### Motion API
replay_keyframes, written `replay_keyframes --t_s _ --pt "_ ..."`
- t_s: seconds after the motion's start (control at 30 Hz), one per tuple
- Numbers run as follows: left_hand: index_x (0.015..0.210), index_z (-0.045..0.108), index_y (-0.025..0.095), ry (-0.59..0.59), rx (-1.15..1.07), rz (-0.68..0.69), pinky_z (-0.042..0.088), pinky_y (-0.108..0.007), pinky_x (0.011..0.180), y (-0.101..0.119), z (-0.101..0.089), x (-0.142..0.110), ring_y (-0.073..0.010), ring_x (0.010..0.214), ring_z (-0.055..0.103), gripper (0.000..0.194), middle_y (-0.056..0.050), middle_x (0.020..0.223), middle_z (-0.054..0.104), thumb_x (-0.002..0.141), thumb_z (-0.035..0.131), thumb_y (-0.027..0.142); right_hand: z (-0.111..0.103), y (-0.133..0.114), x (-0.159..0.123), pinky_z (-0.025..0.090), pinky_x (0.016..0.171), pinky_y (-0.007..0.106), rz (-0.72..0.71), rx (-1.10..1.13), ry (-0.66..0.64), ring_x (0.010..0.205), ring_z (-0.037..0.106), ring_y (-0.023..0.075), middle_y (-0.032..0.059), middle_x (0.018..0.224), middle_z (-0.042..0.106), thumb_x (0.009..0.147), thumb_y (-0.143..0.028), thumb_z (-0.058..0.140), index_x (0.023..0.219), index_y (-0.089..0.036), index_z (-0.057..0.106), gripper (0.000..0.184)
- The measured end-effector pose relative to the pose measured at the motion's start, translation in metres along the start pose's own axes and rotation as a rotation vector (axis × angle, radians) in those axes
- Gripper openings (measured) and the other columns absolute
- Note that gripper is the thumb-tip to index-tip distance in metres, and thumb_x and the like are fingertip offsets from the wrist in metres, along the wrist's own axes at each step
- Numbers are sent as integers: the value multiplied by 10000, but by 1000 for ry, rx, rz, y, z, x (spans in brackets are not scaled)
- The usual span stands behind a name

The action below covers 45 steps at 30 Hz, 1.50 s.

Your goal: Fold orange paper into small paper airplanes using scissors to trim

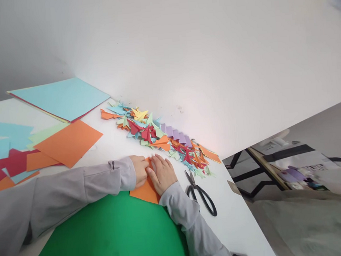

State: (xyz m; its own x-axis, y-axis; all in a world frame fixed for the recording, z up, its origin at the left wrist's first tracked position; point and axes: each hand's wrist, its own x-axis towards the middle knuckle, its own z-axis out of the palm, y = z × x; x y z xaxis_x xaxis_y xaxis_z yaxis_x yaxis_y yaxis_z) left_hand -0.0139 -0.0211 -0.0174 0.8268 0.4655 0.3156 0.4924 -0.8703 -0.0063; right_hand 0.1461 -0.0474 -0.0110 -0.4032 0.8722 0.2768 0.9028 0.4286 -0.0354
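Note:
A small orange paper (144, 192) lies on the white table (238, 221), partly over a large green sheet (108, 237). My left hand (140, 169) is curled, its fingertips pinching the paper's far edge. My right hand (162, 172) lies flat on the paper with fingers stretched out, pressing it down. Both arms wear grey sleeves.
Black scissors (201, 193) lie just right of my right hand. A long pile of folded coloured paper shapes (159, 139) runs along the wall. Orange (68, 143), red and light blue sheets (62, 97) lie at the left. The table's edge drops off at the right.

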Motion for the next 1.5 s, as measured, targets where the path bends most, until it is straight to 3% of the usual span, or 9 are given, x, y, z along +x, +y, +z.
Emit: replay_keyframes --t_s 0.23,0.5,0.77,1.07,1.3,1.5 --pt "682 627 131 24 7 3 427 -369 683 2 -1 0 -220 764 532 186 -110 766 601 754 502 249 2 0 3 282 989 506 31 50 -27 1213 409 278 169 1240 528 889 -400 262 1201 -71 457 494" --pt "804 635 149 14 12 -13 425 -353 655 3 -7 -3 -226 790 542 195 -95 839 610 782 457 224 3 11 -6 368 946 420 56 210 201 1154 459 233 134 1140 592 894 -391 292 1126 -120 526 427" --pt "713 639 127 23 15 2 424 -374 666 3 -4 -1 -235 770 537 217 -117 766 599 768 466 245 -1 2 -1 325 954 457 18 94 26 1150 458 253 147 1165 576 886 -385 307 1145 -111 506 426" --pt "742 641 132 19 10 -31 419 -365 676 3 -1 -3 -233 797 533 213 -112 815 597 775 462 243 3 3 -2 343 940 428 61 195 31 1115 487 239 131 1164 581 878 -416 303 1160 -128 499 448" --pt "762 649 143 -52 -59 -49 401 -361 728 0 3 -2 -232 851 520 226 -111 885 599 785 472 282 0 -3 -17 277 982 467 17 88 10 1112 489 244 150 1140 595 880 -428 306 1204 -117 471 478" --pt "770 630 146 -32 -60 -70 402 -349 700 0 -3 3 -213 786 517 201 -98 801 590 803 467 259 1 -6 -31 258 1000 456 11 71 55 1108 490 237 151 1139 592 879 -456 306 1220 -121 459 502"
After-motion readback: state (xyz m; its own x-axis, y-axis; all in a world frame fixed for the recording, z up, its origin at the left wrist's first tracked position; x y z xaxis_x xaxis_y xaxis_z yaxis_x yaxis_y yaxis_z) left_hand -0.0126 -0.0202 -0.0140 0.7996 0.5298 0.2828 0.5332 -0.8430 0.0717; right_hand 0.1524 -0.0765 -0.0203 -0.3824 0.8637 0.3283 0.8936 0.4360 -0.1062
